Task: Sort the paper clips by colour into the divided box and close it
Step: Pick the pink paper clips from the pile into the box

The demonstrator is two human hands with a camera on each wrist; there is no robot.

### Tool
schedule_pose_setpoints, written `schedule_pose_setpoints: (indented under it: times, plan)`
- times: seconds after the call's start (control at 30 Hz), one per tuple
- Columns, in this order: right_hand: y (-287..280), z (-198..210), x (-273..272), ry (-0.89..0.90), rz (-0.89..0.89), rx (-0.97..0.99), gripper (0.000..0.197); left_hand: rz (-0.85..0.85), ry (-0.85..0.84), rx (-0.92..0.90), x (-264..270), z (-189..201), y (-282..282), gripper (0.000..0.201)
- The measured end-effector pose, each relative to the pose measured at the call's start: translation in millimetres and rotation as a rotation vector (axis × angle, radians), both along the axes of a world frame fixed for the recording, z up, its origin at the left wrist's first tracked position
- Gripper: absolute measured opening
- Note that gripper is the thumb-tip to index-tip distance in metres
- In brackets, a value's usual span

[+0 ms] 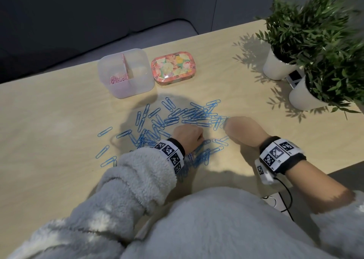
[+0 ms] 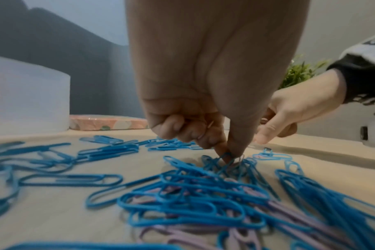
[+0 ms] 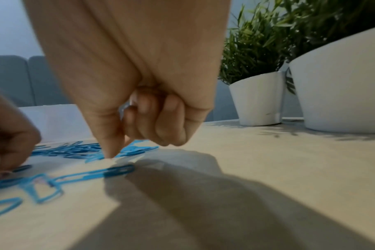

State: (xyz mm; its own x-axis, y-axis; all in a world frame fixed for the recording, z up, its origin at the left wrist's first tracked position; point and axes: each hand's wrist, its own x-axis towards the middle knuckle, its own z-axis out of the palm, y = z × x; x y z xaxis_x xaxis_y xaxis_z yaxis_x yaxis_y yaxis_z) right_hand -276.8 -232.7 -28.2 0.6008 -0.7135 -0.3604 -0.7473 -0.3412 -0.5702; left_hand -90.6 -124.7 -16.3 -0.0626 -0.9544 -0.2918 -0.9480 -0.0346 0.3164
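Observation:
Blue paper clips (image 1: pixel 177 117) lie scattered over the wooden table (image 1: pixel 59 121), with a few lilac-pink clips (image 2: pixel 289 219) under the near pile. My left hand (image 1: pixel 188 136) pinches one blue clip (image 2: pixel 226 156) between thumb and forefinger at the table, its other fingers curled. My right hand (image 1: pixel 242 129) has thumb (image 3: pixel 109 152) and forefinger tips down at the right edge of the blue clips (image 3: pixel 131 150). Its other fingers curl round something pale blue in the palm. Behind stands the clear divided box (image 1: pixel 141 81), open, with pink clips (image 1: pixel 118 79) in its left compartment.
A floral lid (image 1: pixel 172 68) lies to the right of the box. Two white pots with green plants (image 1: pixel 279 66) (image 1: pixel 303 95) stand at the right, a small dark-and-white device (image 1: pixel 294 77) between them. The table's near edge is under my fleece sleeves. A grey sofa sits beyond the far edge.

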Motion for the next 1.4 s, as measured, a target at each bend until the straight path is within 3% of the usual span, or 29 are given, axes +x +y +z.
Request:
schedule_pose_setpoints:
  times: [0.17,0.27,0.43,0.53,0.6,0.7,0.8,0.9,1.0,1.1,1.23,1.4]
  plan:
    - [18,1,25,0.088,0.098,0.022,0.017,-0.064,-0.013,-0.011,-4,0,-3,0.023]
    - [21,3,35,0.179,0.158,-0.009,0.021,-0.011,0.064,-0.018,-2,-2,-2,0.019]
    - [30,9,41,0.27,0.271,-0.14,0.004,0.355,0.51,0.034,15,5,-2,0.009]
    - [29,6,43,0.296,0.314,-0.107,0.014,0.522,0.782,0.041,28,11,-3,0.008]
    - [26,5,44,0.252,0.321,-0.021,0.026,0.596,0.851,0.063,41,15,-3,0.015]
    - [22,12,53,-0.008,0.169,0.204,0.034,0.631,0.857,0.091,62,23,2,0.024]
    - [22,28,75,-0.336,-0.159,0.551,0.026,0.654,0.846,0.045,78,31,12,0.024]
    - [19,43,106,-0.428,-0.344,0.695,0.025,0.748,0.786,-0.076,99,40,16,0.019]
    - [13,55,142,-0.338,-0.325,0.748,0.022,0.861,0.653,-0.271,133,55,15,0.017]
    - [7,69,174,-0.306,-0.278,0.76,0.021,0.899,0.376,-0.353,170,73,6,0.016]
    - [0,87,207,-0.357,-0.256,0.7,0.024,0.882,0.111,-0.289,208,85,-16,0.023]
    - [1,91,234,-0.389,-0.219,0.605,0.027,0.867,0.013,-0.213,217,81,-34,0.023]
